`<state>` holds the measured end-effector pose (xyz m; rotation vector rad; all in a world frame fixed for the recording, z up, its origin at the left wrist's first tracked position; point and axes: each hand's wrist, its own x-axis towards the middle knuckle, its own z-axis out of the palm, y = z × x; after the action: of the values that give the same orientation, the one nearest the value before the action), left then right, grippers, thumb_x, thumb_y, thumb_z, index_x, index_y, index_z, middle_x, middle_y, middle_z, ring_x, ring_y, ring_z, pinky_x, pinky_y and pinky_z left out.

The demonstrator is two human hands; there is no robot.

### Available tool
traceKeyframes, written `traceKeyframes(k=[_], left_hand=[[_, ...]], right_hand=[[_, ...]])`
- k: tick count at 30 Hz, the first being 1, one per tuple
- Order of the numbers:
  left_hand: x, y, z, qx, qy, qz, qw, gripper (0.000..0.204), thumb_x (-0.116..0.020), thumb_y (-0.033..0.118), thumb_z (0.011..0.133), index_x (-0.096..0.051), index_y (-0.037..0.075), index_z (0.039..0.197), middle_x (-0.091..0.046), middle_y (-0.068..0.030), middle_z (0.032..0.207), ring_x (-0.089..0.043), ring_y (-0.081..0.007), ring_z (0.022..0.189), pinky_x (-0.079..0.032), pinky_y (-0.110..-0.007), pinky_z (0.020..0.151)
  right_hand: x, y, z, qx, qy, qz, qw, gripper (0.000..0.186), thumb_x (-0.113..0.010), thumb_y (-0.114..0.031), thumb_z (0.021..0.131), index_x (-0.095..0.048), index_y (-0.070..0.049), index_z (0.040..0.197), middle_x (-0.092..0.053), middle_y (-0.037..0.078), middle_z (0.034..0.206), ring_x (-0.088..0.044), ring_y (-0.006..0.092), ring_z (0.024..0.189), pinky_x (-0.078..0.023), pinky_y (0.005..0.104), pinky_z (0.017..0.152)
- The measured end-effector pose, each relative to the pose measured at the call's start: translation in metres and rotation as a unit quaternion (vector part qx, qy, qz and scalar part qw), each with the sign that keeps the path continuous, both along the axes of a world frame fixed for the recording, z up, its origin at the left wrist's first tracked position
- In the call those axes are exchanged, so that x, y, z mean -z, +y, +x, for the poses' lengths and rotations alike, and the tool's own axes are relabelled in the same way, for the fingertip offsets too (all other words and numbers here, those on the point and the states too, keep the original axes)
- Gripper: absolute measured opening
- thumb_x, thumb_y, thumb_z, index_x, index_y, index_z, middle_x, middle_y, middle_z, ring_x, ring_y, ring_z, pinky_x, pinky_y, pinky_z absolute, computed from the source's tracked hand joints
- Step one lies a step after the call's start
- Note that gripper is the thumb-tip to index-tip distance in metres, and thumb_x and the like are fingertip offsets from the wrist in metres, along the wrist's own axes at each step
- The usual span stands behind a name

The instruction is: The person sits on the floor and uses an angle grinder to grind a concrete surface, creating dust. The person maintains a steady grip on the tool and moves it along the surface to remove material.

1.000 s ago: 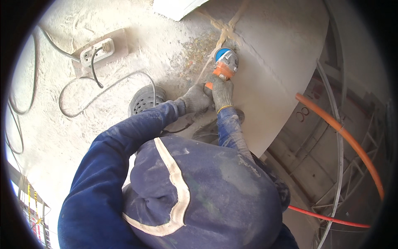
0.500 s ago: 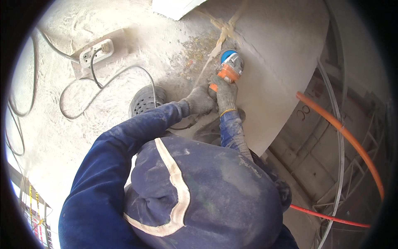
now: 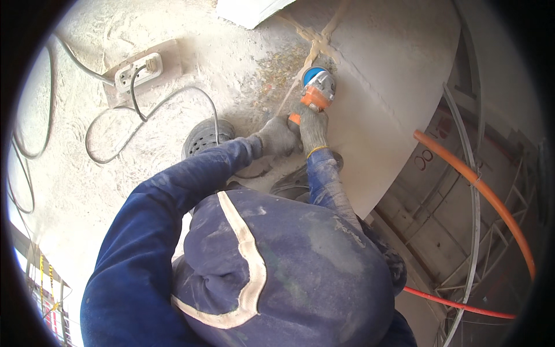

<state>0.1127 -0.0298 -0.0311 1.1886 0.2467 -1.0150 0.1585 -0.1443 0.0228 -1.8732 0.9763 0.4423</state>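
In my hands is an angle grinder with an orange and grey body and a blue disc at its far end. My right hand, in a dusty knitted glove with a yellow cuff edge, is wrapped round its body. Nearer its tail, my gloved left hand is closed on the handle, whose end is mostly hidden. The blue disc is at the pale, dusty panel, beside a raised beige seam that forms a cross. Whether the disc touches the surface, I cannot tell.
A white power strip on a board has a plug in it, and a grey cord loops toward me. A perforated grey shoe is beside my left forearm. Past the panel's right edge are an orange pipe and a red hose.
The grinder and both hands have shifted slightly left along the panel, closer to the beige seam. My grip looks the same. The whole view has moved a little.
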Motion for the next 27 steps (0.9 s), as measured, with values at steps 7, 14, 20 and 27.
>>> traceKeyframes(k=[7,14,20,27], left_hand=[[0.000,-0.007,-0.005,-0.031,0.022,-0.050,0.998,0.047,-0.086,0.010,0.082,-0.067,-0.001,0.123,-0.075,-0.0073,0.094,-0.071,-0.0138,0.077,-0.059,-0.033,0.063],[-0.010,-0.002,0.007,0.004,0.041,-0.008,0.999,0.045,-0.087,0.010,0.081,-0.066,0.000,0.119,-0.072,-0.0066,0.084,-0.069,-0.0147,0.066,-0.055,-0.033,0.054],[-0.008,-0.001,0.009,0.048,0.050,-0.010,0.998,0.044,-0.086,0.010,0.082,-0.066,-0.001,0.119,-0.073,-0.0070,0.085,-0.069,-0.0141,0.066,-0.055,-0.034,0.053],[-0.023,0.003,0.004,-0.023,0.053,-0.038,0.998,0.044,-0.084,0.006,0.082,-0.065,-0.001,0.121,-0.073,-0.0064,0.089,-0.069,-0.0141,0.070,-0.056,-0.033,0.056]], right_hand=[[-0.006,-0.004,-0.003,0.020,0.034,-0.012,0.999,0.046,-0.084,-0.024,0.082,-0.068,0.002,0.116,-0.073,0.011,0.104,-0.071,0.0223,0.089,-0.058,0.0404,0.081],[-0.010,-0.004,0.007,-0.002,0.044,-0.026,0.999,0.049,-0.087,-0.027,0.078,-0.070,0.002,0.114,-0.073,0.011,0.104,-0.071,0.0226,0.088,-0.058,0.0401,0.080],[0.003,-0.006,0.001,0.021,0.004,0.002,1.000,0.052,-0.087,-0.026,0.079,-0.069,0.002,0.119,-0.073,0.011,0.106,-0.071,0.0225,0.090,-0.058,0.0397,0.081],[-0.002,-0.008,-0.002,-0.018,0.015,0.005,1.000,0.048,-0.086,-0.028,0.082,-0.069,0.001,0.117,-0.072,0.009,0.102,-0.071,0.0204,0.088,-0.058,0.0377,0.080]])
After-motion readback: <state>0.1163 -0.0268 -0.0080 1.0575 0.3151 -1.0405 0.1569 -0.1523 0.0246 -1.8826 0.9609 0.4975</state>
